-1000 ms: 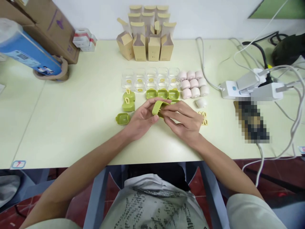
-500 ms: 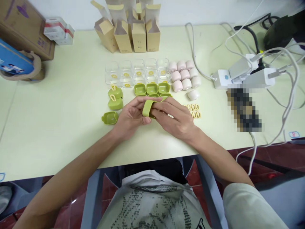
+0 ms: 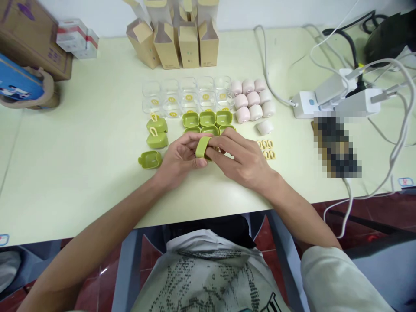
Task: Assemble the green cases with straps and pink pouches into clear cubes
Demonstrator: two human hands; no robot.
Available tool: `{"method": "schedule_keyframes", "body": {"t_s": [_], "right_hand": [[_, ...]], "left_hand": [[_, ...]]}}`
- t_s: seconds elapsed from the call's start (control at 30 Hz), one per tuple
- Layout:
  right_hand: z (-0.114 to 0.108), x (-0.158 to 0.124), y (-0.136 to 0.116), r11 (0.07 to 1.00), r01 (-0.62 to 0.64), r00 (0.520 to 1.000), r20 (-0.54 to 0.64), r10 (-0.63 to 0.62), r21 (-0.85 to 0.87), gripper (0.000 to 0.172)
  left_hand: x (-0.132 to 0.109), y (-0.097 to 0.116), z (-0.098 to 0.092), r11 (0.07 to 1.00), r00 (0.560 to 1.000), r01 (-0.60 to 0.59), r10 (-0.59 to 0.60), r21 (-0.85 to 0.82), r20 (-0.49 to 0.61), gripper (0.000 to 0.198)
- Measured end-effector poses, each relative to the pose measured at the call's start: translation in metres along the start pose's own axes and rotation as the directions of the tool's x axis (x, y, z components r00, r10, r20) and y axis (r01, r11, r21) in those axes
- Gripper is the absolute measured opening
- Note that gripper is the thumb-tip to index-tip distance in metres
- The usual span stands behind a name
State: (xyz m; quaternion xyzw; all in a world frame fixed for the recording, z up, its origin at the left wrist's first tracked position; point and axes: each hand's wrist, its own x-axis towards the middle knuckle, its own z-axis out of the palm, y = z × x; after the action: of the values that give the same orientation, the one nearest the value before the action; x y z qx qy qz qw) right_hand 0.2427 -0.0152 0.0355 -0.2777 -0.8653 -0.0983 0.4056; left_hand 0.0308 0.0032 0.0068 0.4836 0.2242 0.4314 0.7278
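Note:
Both my hands meet over the pale table (image 3: pixel 81 143), gripping one small green case piece (image 3: pixel 203 147) held on edge. My left hand (image 3: pixel 180 159) pinches it from the left, thumb underneath. My right hand (image 3: pixel 238 158) closes on it from the right with curled fingers. Just behind them lie several open green case halves (image 3: pixel 207 118). Left of my left hand sit two closed green cases with yellow loops (image 3: pixel 156 132) and one open green half (image 3: pixel 150 160). Small yellow loops (image 3: pixel 267 149) lie right of my right hand.
Rows of clear plastic boxes (image 3: pixel 186 97) and pink rounded pieces (image 3: pixel 251 104) stand behind the green halves. Open kraft cartons (image 3: pixel 177 37) line the back. A power strip with cables (image 3: pixel 338 97) fills the right; cardboard boxes (image 3: pixel 29 37) occupy the far left.
The view has tilted down and shifted, so the table items sit higher in the frame. My hands keep holding the green piece, turning it slightly between the fingers.

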Motion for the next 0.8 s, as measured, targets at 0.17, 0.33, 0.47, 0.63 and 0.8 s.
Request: {"method": "schedule_keyframes", "body": {"t_s": [0.17, 0.33, 0.47, 0.63, 0.8], "right_hand": [[0.006, 0.000, -0.003, 0.997, -0.022, 0.989, -0.145, 0.032, 0.068, 0.014], [0.010, -0.001, -0.004, 0.990, -0.093, 0.980, -0.166, 0.110, 0.110, 0.020], [0.008, -0.002, -0.004, 0.987, -0.104, 0.981, -0.150, 0.122, 0.122, 0.025], [0.000, 0.001, -0.005, 0.972, -0.202, 0.958, -0.182, 0.221, 0.117, 0.021], [-0.001, 0.001, -0.003, 0.962, -0.257, 0.952, -0.145, 0.269, 0.094, 0.010]], "left_hand": [[-0.001, -0.002, 0.001, 1.000, 1.000, 0.018, -0.018, 0.008, 0.000, 0.053], [0.000, -0.002, 0.003, 1.000, 0.999, 0.018, -0.018, -0.008, -0.027, 0.052], [0.001, -0.001, 0.005, 0.999, 0.999, 0.012, -0.013, -0.038, -0.036, 0.056], [0.001, 0.002, 0.005, 0.999, 0.998, -0.037, 0.036, -0.037, -0.046, 0.051], [0.001, 0.006, 0.005, 0.999, 0.998, -0.050, 0.050, -0.015, -0.024, 0.051]]}}
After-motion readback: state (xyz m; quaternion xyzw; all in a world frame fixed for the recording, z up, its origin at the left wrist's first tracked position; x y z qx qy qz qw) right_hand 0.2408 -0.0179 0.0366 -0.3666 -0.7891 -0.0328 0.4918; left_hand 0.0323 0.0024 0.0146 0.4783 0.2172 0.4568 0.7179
